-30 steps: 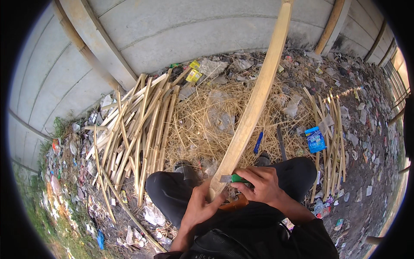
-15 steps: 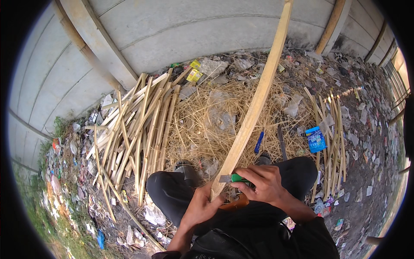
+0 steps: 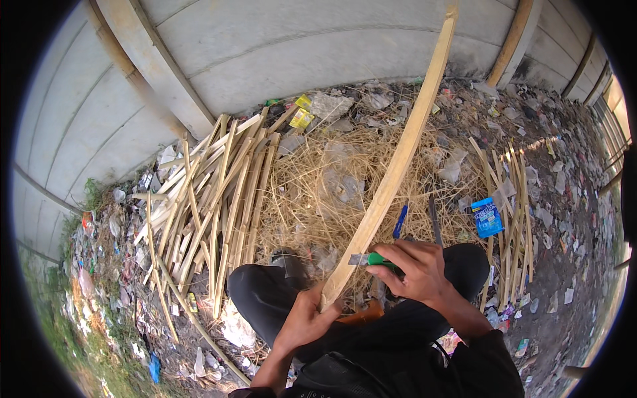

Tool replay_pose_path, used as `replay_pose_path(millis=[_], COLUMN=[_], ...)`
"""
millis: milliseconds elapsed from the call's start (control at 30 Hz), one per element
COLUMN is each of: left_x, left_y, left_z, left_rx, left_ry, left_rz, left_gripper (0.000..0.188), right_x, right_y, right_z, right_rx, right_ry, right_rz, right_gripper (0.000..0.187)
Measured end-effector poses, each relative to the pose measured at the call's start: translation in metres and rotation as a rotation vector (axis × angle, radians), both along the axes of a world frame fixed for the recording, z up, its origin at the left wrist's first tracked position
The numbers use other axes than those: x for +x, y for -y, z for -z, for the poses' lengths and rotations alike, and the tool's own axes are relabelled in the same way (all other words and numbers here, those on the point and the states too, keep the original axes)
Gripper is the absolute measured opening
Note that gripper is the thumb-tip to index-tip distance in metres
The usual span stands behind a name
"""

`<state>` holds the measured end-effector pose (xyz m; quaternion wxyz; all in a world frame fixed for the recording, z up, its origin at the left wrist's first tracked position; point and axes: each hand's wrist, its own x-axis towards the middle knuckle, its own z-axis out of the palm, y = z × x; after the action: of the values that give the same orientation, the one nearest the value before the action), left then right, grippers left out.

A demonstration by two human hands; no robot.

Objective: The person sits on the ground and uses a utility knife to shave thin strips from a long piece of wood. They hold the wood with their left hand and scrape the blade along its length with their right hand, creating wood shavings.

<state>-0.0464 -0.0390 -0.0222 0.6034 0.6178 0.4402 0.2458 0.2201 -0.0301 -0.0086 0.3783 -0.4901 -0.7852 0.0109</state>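
Note:
A long, pale bamboo strip [image 3: 391,182] slants from my lap up and away to the right, its far end in front of the wall. My left hand [image 3: 308,317] is closed round its near end. In my right hand [image 3: 415,268] is a green-handled utility knife [image 3: 383,259], gripped with the fingers wrapped round the handle. Its short metal blade lies across the strip, a little beyond my left hand. How the edge meets the surface is too small to tell.
Split bamboo strips [image 3: 212,199] lie heaped to the left, with a smaller bundle [image 3: 511,225] at right. Shavings [image 3: 318,179] cover the ground ahead. A blue pen-like object [image 3: 400,221], a dark long blade [image 3: 434,220] and a blue packet [image 3: 487,217] lie beyond my right knee. A concrete wall [image 3: 318,53] stands behind.
My right hand has moved the utility knife up along the bamboo strip, away from my left hand. The strip's far end has shifted slightly right.

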Motion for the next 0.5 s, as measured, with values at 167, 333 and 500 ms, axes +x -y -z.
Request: replay_pose_path(millis=[167, 333, 500], left_x=[-0.009, -0.029, -0.04], left_y=[-0.001, 0.021, 0.025], left_z=[0.01, 0.033, 0.039], left_rx=[0.014, -0.073, -0.06], left_ry=[-0.059, -0.004, -0.035], left_rz=[0.04, 0.069, 0.073], left_gripper=[0.033, 0.039, 0.038], right_x=[0.001, 0.036, 0.048], right_y=[0.001, -0.022, -0.025], right_z=[-0.007, -0.009, -0.009], right_rx=[-0.021, 0.036, -0.012], right_ry=[0.03, -0.123, -0.067], right_rz=[-0.001, 0.225, 0.148], right_gripper=[0.029, 0.027, 0.027])
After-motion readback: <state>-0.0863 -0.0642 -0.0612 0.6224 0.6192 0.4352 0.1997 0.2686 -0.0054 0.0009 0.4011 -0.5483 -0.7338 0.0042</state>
